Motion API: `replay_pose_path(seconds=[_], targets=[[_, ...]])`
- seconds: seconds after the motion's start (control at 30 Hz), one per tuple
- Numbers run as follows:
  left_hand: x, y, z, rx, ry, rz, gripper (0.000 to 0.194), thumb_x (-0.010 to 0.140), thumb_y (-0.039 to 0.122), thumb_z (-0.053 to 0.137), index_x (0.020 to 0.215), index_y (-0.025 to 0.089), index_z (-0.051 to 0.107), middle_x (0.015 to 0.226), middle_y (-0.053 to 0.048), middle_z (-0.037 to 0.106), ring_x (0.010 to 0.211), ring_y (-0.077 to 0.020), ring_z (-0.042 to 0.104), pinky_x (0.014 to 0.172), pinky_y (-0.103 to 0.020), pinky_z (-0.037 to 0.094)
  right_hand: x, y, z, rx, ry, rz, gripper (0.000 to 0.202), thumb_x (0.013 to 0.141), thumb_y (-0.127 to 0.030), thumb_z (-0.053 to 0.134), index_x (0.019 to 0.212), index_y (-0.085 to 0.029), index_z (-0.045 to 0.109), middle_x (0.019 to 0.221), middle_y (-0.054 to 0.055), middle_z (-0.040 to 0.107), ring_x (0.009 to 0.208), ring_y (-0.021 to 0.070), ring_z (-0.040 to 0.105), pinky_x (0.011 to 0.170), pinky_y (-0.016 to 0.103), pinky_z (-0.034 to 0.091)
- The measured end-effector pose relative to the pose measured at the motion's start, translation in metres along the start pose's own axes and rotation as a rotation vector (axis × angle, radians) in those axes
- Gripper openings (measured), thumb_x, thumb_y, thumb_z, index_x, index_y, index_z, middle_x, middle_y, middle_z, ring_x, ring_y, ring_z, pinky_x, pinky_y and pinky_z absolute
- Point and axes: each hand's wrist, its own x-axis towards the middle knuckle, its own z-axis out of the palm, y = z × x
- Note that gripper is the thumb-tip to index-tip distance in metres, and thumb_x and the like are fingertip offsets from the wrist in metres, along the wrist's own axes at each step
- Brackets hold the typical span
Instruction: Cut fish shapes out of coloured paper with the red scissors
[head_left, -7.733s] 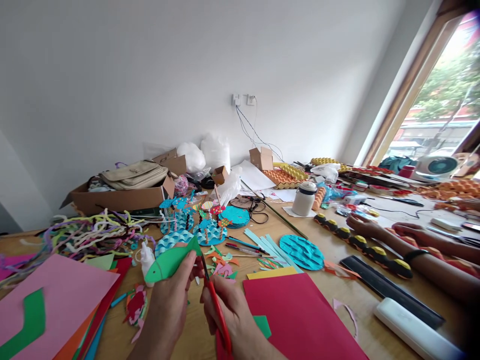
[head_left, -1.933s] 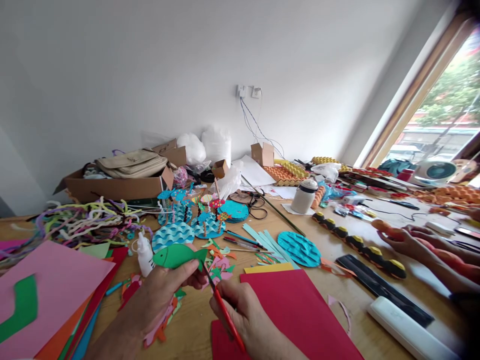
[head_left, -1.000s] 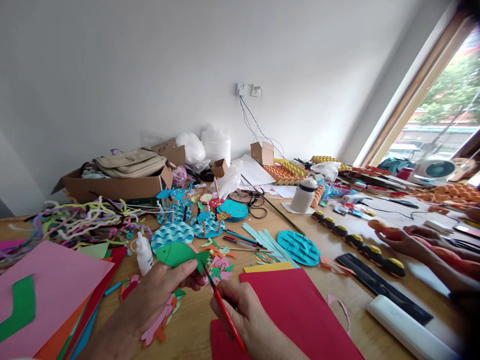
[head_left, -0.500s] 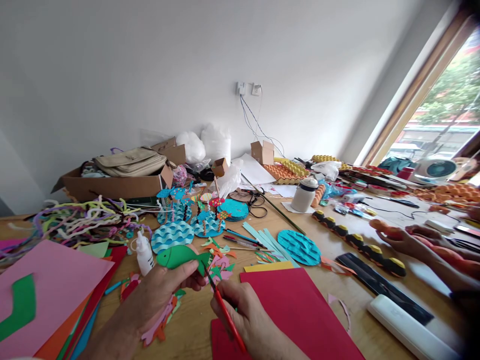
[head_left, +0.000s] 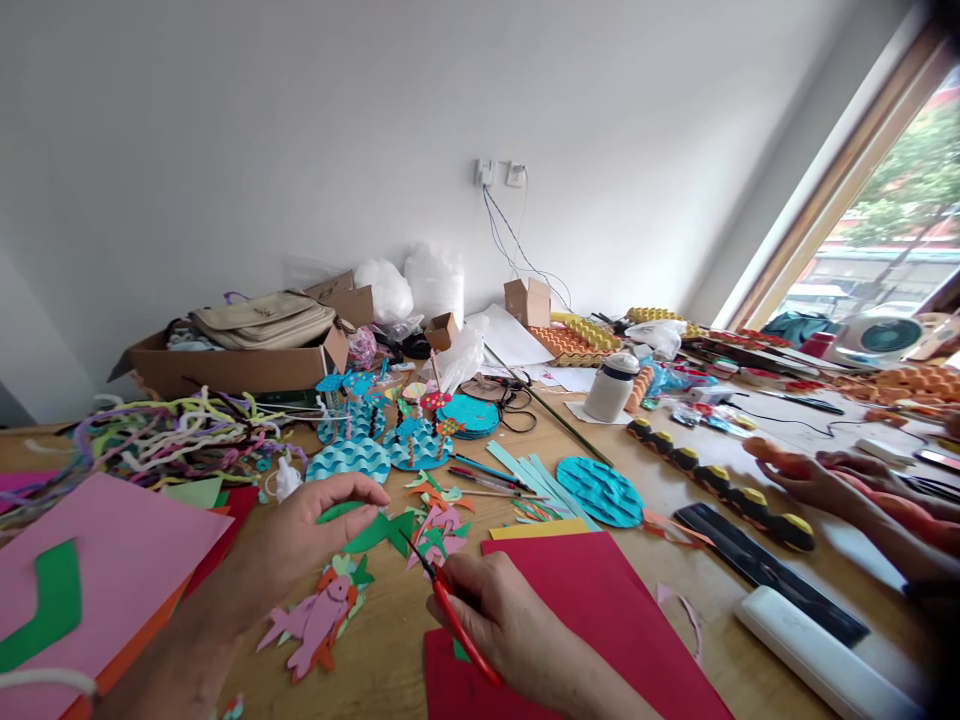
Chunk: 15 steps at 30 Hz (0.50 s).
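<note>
Pinched in my left hand is a green paper fish, its body partly hidden by my fingers and its tail toward the right. My right hand grips red-handled scissors, their dark blades pointing up and left, just beside the fish's tail. Below my left hand lies a pile of cut paper fish, a pink one on top with orange and green ones under it. Red paper lies beneath my right hand, with a small green scrap on it.
Paper scraps lie beyond the scissors. Coloured sheets and pipe cleaners are at left, a glue bottle behind my left hand. A black-and-yellow egg-carton strip lies at right, near another person's hands.
My left hand has shifted its hold, covering more of the fish's body. The scissors have come away from the tail. A green scrap now shows on the red paper.
</note>
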Motion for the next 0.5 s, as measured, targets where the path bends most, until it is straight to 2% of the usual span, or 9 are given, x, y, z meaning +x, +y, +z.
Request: replay_pose_path(seconds=[0.1, 0.23, 0.37, 0.5], targets=[[0.007, -0.003, -0.008, 0.295, -0.108, 0.088, 0.013, 0.067, 0.027, 0.064, 0.076, 0.028, 0.073, 0.083, 0.0, 0.072, 0.083, -0.0242, 0.061, 0.074, -0.026, 0.041, 0.001, -0.002, -0.005, -0.1, -0.004, -0.037, 0.023, 0.085, -0.027, 0.044, 0.064, -0.017, 0.045, 0.056, -0.004, 0.043, 0.049, 0.008, 0.033, 0.045, 0.021, 0.021], [0.01, -0.003, -0.009, 0.34, -0.104, 0.189, 0.023, 0.062, 0.018, 0.064, 0.079, 0.031, 0.074, 0.083, 0.002, 0.074, 0.08, -0.024, 0.064, 0.072, -0.025, 0.043, 0.0, -0.005, -0.011, -0.169, -0.006, -0.06, 0.022, 0.084, -0.023, 0.045, 0.063, -0.017, 0.045, 0.057, -0.003, 0.044, 0.05, 0.0085, 0.034, 0.047, 0.021, 0.022], [0.008, 0.002, 0.003, 0.354, -0.181, 0.148, 0.02, 0.066, 0.019, 0.059, 0.077, 0.028, 0.073, 0.081, 0.002, 0.073, 0.079, -0.0221, 0.063, 0.07, -0.023, 0.042, 0.001, -0.005, -0.013, -0.124, -0.002, -0.057, 0.023, 0.084, -0.023, 0.045, 0.062, -0.017, 0.044, 0.056, -0.004, 0.042, 0.05, 0.0083, 0.031, 0.046, 0.021, 0.021], [0.007, 0.004, 0.013, 0.346, -0.152, 0.081, 0.012, 0.069, 0.026, 0.056, 0.064, 0.022, 0.066, 0.061, 0.004, 0.06, 0.062, -0.0174, 0.054, 0.058, -0.022, 0.037, 0.002, -0.003, -0.014, -0.01, -0.025, -0.029, 0.027, 0.086, -0.027, 0.043, 0.062, -0.017, 0.043, 0.056, -0.005, 0.039, 0.05, 0.0077, 0.031, 0.044, 0.02, 0.021]])
